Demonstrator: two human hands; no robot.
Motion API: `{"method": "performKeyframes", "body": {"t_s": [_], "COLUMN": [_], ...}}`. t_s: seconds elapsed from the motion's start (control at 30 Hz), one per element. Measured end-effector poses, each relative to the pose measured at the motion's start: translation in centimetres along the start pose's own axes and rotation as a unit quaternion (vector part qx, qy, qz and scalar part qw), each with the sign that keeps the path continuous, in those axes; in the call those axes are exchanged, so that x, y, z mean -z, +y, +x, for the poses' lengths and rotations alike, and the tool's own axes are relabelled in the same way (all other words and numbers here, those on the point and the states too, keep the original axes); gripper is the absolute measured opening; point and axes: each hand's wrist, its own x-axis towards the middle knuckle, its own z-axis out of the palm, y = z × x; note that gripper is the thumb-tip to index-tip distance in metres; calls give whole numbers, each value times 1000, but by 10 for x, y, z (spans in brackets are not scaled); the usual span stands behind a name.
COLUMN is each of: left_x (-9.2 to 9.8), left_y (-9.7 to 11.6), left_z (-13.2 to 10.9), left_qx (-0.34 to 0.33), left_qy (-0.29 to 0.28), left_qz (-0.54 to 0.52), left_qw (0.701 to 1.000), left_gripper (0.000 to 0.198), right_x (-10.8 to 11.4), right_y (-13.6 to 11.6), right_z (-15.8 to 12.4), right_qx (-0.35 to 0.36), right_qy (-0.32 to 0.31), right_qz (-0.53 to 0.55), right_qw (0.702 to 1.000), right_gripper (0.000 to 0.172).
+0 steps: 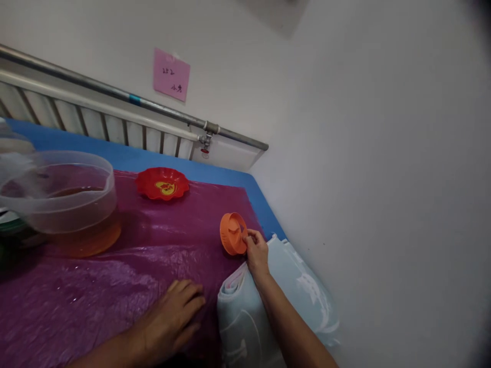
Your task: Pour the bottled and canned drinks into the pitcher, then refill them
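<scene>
My right hand [256, 250] is out near the right edge of the worktop [230, 176]. Its fingers [250, 236] pinch the rim of an orange lid [232, 233]. The lid is a small round plastic piece with a raised ring on its face. It is tipped up on its edge, with the face turned toward the left and its lower rim touching the purple plastic sheet [115, 286] that covers most of the blue top. My right forearm lies across a folded light-blue cloth [291, 291] with a white pattern, bundled at the near right corner just beside the lid.

My left hand [174, 314] rests palm down on the purple sheet, well to the left of the cloth. Its fingers are loosely spread and flat and hold nothing. The sheet is wrinkled and glossy under it.

Farther back on the sheet sits a red scalloped dish [162, 183] with a yellow mark in its middle, well apart from the lid. On the left stands a clear plastic tub [76, 204] with brownish liquid in it; its base looks orange.

Behind the worktop runs a white radiator [95, 122], with a metal pipe [161, 106] above it ending at a small valve. A pink note [171, 74] with handwriting is stuck to the white wall.
</scene>
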Motion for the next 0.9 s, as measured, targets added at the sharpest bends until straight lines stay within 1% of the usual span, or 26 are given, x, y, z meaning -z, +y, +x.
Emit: {"method": "performKeyframes", "body": {"t_s": [0.07,0.1,0.13,0.17,0.23,0.3,0.33,0.4,0.5,0.6,0.73,0.8,0.9], "left_x": [7,11,13,15,16,17,17,20,27,33,39,40,38], "left_y": [2,1,-3,-8,-22,-35,-40,-44,-40,-34,-33,-34,-35], "left_z": [-7,-11,-15,-20,-33,-47,-53,-63,-72,-79,-95,-105,-120], "left_qx": [-11,-17,-21,-19,5,42,55,60,65,102,151,166,188], "left_qy": [-29,-32,-20,2,63,117,131,140,143,162,177,178,162], "left_qz": [-31,-34,-23,3,92,193,234,284,291,277,290,304,303], "left_qw": [999,999,999,1000,994,973,962,947,944,942,928,921,920], "left_gripper": [41,43,44,45,46,53,58,61,65,75,59,60,62], "right_x": [0,-1,-1,-1,-2,-2,-3,-3,-3,-3,-3,-2,-2], "right_y": [-2,-3,-3,-3,-1,1,2,4,5,5,1,-2,-6], "right_z": [-1,-2,-2,-2,-2,-1,-1,0,0,-1,-4,-5,-7], "right_qx": [-2,-4,-5,-6,-8,-9,-8,-4,4,7,6,4,-1], "right_qy": [3,4,4,4,4,3,3,4,6,8,14,13,12], "right_qz": [-6,-9,-11,-13,-14,-15,-16,-21,-31,-37,-35,-30,-18], "right_qw": [1000,1000,1000,1000,1000,1000,1000,1000,1000,999,999,999,1000], "right_gripper": [21,21,22,22,23,25,26,27,27,28,30,30,30]}}
